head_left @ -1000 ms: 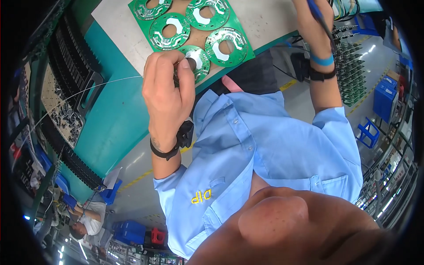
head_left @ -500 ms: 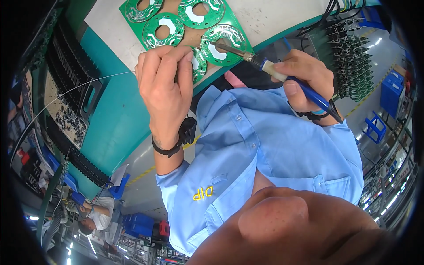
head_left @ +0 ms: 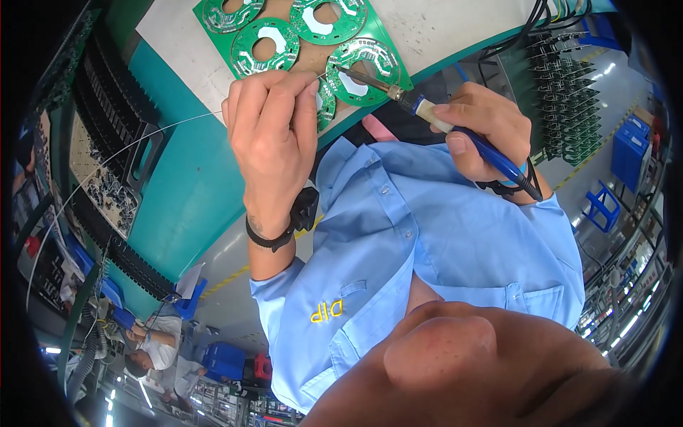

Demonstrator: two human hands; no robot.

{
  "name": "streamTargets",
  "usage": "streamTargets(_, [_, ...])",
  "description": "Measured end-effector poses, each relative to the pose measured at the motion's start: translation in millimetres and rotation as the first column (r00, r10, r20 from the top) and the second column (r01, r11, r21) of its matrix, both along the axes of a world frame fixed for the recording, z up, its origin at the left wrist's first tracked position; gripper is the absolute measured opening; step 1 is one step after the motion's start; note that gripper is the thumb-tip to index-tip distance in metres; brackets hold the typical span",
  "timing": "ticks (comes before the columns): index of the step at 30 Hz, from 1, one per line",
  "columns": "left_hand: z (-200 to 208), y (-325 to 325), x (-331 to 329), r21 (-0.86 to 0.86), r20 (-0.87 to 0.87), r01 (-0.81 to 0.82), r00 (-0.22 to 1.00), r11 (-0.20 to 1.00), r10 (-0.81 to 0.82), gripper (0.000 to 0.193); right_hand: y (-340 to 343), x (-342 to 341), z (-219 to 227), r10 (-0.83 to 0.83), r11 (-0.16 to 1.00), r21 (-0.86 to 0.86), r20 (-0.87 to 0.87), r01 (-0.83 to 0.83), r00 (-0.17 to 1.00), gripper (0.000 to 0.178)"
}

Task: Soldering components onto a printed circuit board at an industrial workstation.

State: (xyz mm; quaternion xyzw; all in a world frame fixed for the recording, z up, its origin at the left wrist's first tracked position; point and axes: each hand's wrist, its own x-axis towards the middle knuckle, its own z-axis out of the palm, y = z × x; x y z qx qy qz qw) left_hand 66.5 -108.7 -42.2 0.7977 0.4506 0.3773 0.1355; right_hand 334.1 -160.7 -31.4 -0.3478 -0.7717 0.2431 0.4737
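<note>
My left hand (head_left: 272,135) pinches a thin solder wire (head_left: 159,130), whose short end pokes out past the fingertips. Wrapped round the blue and white handle of a soldering iron (head_left: 431,114) is my right hand (head_left: 491,124). The iron slants to the left, its tip at the left part of a round green circuit board (head_left: 383,58) with a central hole. Wire end and iron tip come close together there; whether they touch is too small to tell. My left fingers partly hide another round board (head_left: 327,107).
More round boards (head_left: 284,44) lie in a green panel on the pale worktop (head_left: 171,32). Left of it are a teal mat (head_left: 192,171), black slotted racks (head_left: 121,78) and a tray of small parts (head_left: 107,192). Stacked green boards (head_left: 569,107) stand at right. A co-worker (head_left: 160,341) is at lower left.
My right hand and the iron have shifted slightly left. The left hand has edged right, and the wire behind it has swung a little. Both hands keep their holds.
</note>
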Motion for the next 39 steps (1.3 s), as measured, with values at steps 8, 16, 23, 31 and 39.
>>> streamTargets(8, [2, 1, 1, -0.010, -0.051, 0.020, 0.999, 1.000, -0.020, 0.016, -2, -5, 2, -0.011, 1.000, 0.019, 0.032, 0.011, 0.999, 0.022])
streamTargets(16, [3, 2, 2, 0.006, -0.059, 0.014, 0.998, 1.000, -0.013, 0.015, -3, -4, 5, -0.003, 0.999, 0.035, 0.072, 0.000, 0.997, 0.022])
streamTargets(23, [7, 3, -2, 0.027, -0.052, -0.012, 0.999, 1.000, 0.013, 0.015, -3, -1, 7, -0.022, 0.999, 0.043, 0.072, 0.019, 0.997, 0.024])
streamTargets(31, [31, 2, -21, -0.202, -0.022, -0.108, 0.994, 0.973, 0.106, 0.015, 16, 12, 13, -0.059, 0.998, 0.015, -0.012, 0.060, 0.998, 0.019])
streamTargets(39, [37, 22, -30, -0.209, -0.049, -0.021, 0.999, 0.978, 0.011, 0.013, 34, 3, 18, 0.089, 0.993, -0.069, -0.038, -0.091, 0.995, 0.022])
